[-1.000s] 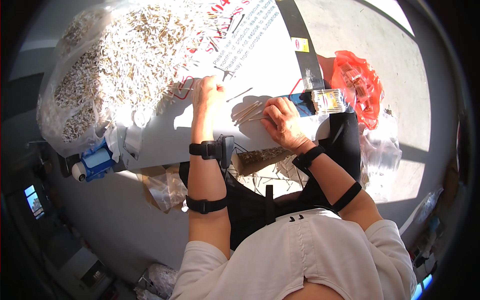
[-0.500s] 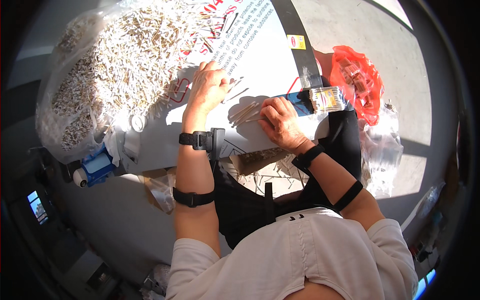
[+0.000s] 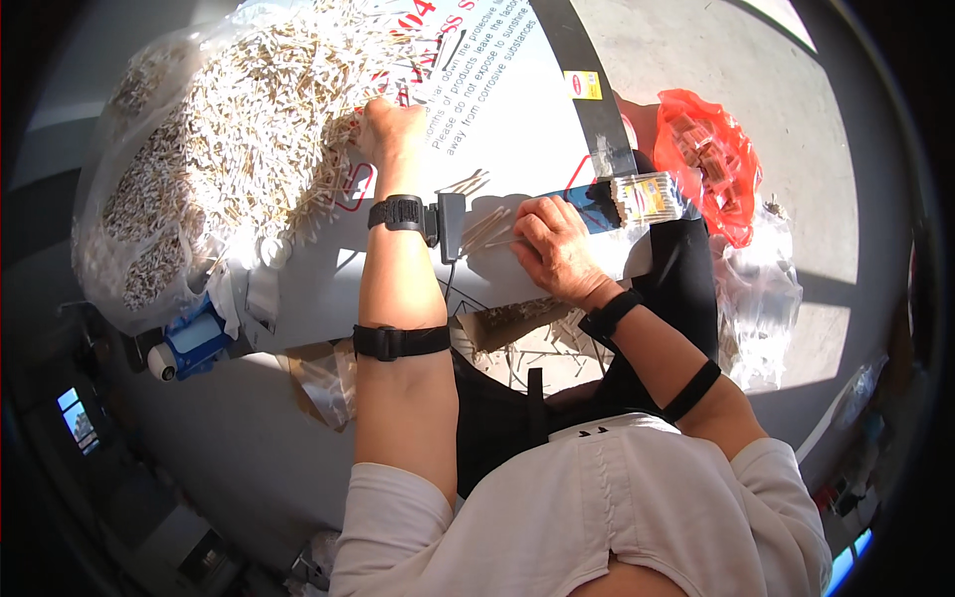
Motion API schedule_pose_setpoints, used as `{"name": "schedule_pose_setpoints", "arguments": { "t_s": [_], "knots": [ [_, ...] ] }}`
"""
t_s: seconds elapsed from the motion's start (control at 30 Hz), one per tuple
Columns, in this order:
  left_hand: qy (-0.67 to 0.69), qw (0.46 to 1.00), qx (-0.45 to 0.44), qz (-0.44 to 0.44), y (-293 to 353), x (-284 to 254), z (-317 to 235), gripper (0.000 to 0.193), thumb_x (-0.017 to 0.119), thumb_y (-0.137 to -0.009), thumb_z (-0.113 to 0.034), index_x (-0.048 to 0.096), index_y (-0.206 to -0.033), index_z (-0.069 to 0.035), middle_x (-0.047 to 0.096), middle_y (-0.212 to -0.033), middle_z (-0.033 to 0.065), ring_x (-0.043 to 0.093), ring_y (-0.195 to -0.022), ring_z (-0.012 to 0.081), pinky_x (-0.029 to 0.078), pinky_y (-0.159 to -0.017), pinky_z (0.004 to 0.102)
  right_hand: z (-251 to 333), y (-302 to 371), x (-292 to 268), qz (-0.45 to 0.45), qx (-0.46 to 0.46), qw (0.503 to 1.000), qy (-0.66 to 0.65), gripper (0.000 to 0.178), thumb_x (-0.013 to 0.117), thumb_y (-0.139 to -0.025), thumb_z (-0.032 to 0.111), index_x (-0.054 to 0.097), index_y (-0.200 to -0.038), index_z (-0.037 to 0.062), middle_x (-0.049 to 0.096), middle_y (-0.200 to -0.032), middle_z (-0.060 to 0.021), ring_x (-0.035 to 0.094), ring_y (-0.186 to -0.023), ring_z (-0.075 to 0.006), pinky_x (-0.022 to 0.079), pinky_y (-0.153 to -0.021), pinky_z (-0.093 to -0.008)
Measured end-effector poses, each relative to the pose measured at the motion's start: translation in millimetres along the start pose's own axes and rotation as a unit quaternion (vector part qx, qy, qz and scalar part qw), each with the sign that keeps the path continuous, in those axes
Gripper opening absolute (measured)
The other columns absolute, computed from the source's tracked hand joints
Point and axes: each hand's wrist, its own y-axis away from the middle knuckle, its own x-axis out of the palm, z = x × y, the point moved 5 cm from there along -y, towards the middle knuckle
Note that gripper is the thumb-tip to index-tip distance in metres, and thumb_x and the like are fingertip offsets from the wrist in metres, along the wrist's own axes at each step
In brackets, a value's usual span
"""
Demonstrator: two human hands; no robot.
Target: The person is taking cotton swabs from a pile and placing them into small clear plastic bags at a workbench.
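Note:
A large heap of loose cotton swabs point(image 3: 269, 109) spills from a clear plastic bag point(image 3: 95, 234) at the left of the table. At the heap's right edge is my left hand point(image 3: 395, 127), fingers curled in; whatever they hold is hidden. My right hand point(image 3: 559, 249) rests on the table near its front edge, fingers bent and closed over the ends of a small bunch of cotton swabs point(image 3: 485, 233). A few more swabs point(image 3: 466, 183) lie between the hands. Just beyond my right hand is a dark blue wrapper point(image 3: 595, 206) beside a clear pack of swabs point(image 3: 649, 198).
The sheet-covered table point(image 3: 497, 109) carries printed lettering. A red plastic bag of small packs point(image 3: 708, 164) stands off its right side, above a clear bag point(image 3: 761, 298). A blue-and-white roll-like object point(image 3: 194, 336) sits at the left corner. Below the front edge, an open carton point(image 3: 507, 326) holds scattered swabs.
My left hand has moved away from the few swabs between the hands, forward and left to the heap's edge. My right hand has stayed nearly still.

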Motion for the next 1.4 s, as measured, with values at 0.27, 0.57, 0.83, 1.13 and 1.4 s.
{"name": "schedule_pose_setpoints", "arguments": {
  "t_s": [0.27, 0.57, 0.83, 1.13, 1.4],
  "knots": [
    [0.084, 0.985, 0.146, -0.02, 18.7, 0.0, 34.3, 0.013, 0.064, -0.071, -0.013, 0.065, -0.071, -0.001, 0.064, -0.062, 0.0111, 0.063, -0.057, 0.0195, 0.048, -0.055, 0.034, 2.5, -2.5, -0.2, 0.001, 0.001, 1.0, -0.001, 0.026, 0.072, -0.068, 0.005, 0.054, -0.088, 0.0056, 0.054, -0.101, -0.0091, 0.053, -0.09, -0.0304, 0.044, -0.079, -0.0403],
    [0.033, 0.959, 0.208, 0.188, 28.6, -0.9, 17.9, 0.013, 0.065, -0.071, -0.018, 0.066, -0.076, -0.006, 0.066, -0.073, 0.0153, 0.067, -0.07, 0.0317, 0.051, -0.065, 0.0401, 0.7, 0.1, -1.2, 0.004, 0.008, 1.0, 0.004, 0.025, 0.072, -0.07, 0.005, 0.055, -0.088, 0.0055, 0.054, -0.101, -0.0089, 0.052, -0.091, -0.03, 0.044, -0.08, -0.0398],
    [-0.009, 0.939, 0.333, 0.082, 65.5, 4.2, -6.5, 0.011, 0.064, -0.076, -0.012, 0.064, -0.086, -0.007, 0.063, -0.092, 0.0151, 0.062, -0.092, 0.0336, 0.05, -0.081, 0.0431, -1.2, 0.8, 2.7, 0.001, -0.011, 1.0, 0.002, 0.022, 0.069, -0.072, 0.009, 0.057, -0.091, 0.0067, 0.055, -0.104, -0.0078, 0.052, -0.094, -0.0292, 0.042, -0.081, -0.0397],
    [0.032, 0.929, 0.354, 0.099, 104.7, 1.3, 14.8, 0.005, 0.062, -0.076, -0.002, 0.061, -0.08, -0.005, 0.057, -0.085, 0.012, 0.057, -0.091, 0.0338, 0.048, -0.079, 0.0446, -0.5, 2.0, -1.6, -0.011, -0.03, 0.999, 0.005, 0.015, 0.07, -0.072, 0.004, 0.062, -0.083, 0.009, 0.056, -0.099, -0.0054, 0.055, -0.089, -0.0257, 0.045, -0.077, -0.0376],
    [0.05, 0.925, 0.375, 0.02, 137.9, 7.6, 24.4, 0.011, 0.063, -0.076, 0.002, 0.06, -0.086, -0.003, 0.057, -0.091, 0.0113, 0.056, -0.092, 0.034, 0.046, -0.081, 0.0441, -0.6, 3.9, -0.3, -0.011, -0.037, 0.999, 0.007, 0.015, 0.071, -0.071, 0.004, 0.063, -0.082, 0.0097, 0.058, -0.099, -0.004, 0.056, -0.088, -0.0251, 0.043, -0.077, -0.0369]
  ]
}}
